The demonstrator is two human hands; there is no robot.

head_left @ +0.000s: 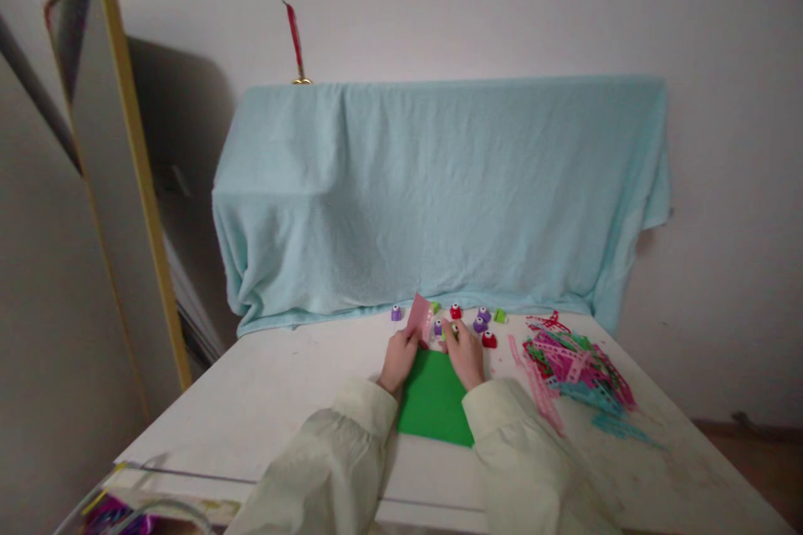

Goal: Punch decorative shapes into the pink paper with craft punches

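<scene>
My left hand (pixel 399 359) holds a small pink paper strip (pixel 420 318) upright over the white table (pixel 269 401). My right hand (pixel 465 353) grips a small light-green craft punch (pixel 449 333) at the strip's right edge. A green paper sheet (pixel 434 408) lies flat under and between my wrists. Several small punches sit in a row behind my hands: purple (pixel 396 313), red (pixel 455 311), purple (pixel 480 323), green (pixel 499 316) and red (pixel 488 340).
A pile of punched pink, green and blue paper strips (pixel 577 368) lies at the right of the table. A light blue cloth (pixel 439 192) covers a bulky object behind. A gold-framed mirror (pixel 119 167) leans at the left.
</scene>
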